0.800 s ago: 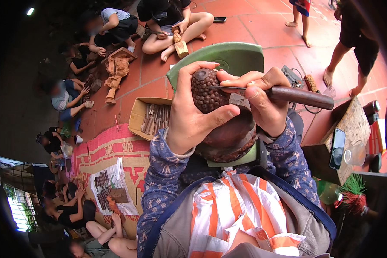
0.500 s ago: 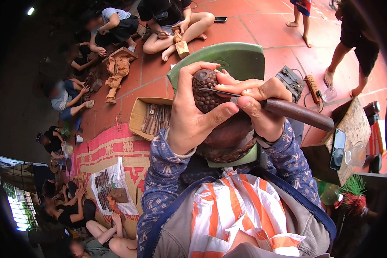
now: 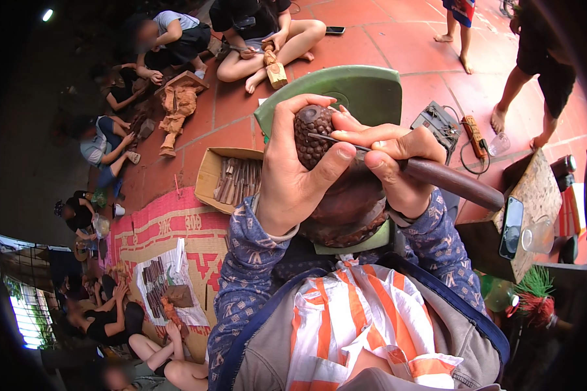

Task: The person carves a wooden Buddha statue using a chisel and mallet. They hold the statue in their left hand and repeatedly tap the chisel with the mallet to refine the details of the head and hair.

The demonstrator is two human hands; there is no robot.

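Observation:
A dark brown wood carving (image 3: 349, 208) with a rounded top covered in small knobs stands upright in front of my body. My left hand (image 3: 282, 182) is wrapped round the knobbed top, its thumb lying beside the blade. In my right hand (image 3: 404, 163) is a carving chisel (image 3: 455, 180) with a thick dark wooden handle, pinched near its thin metal blade. The blade points left and its tip touches, or nearly touches, the knobs. My hands partly hide the carving's middle. Just beyond it is a green plastic chair (image 3: 372, 81).
To the left, a cardboard box (image 3: 208, 176) holds several chisels, and more tools lie on paper (image 3: 186, 260) over a patterned mat (image 3: 169, 218). At right stand a wooden box (image 3: 535, 215) bearing a phone (image 3: 513, 218) and a power strip (image 3: 474, 135). Several people sit carving nearby.
The chisel's tip has shifted slightly right along the knobs, and its blade slants a little more. My left thumb has moved slightly up and left. The grip on the carving stays.

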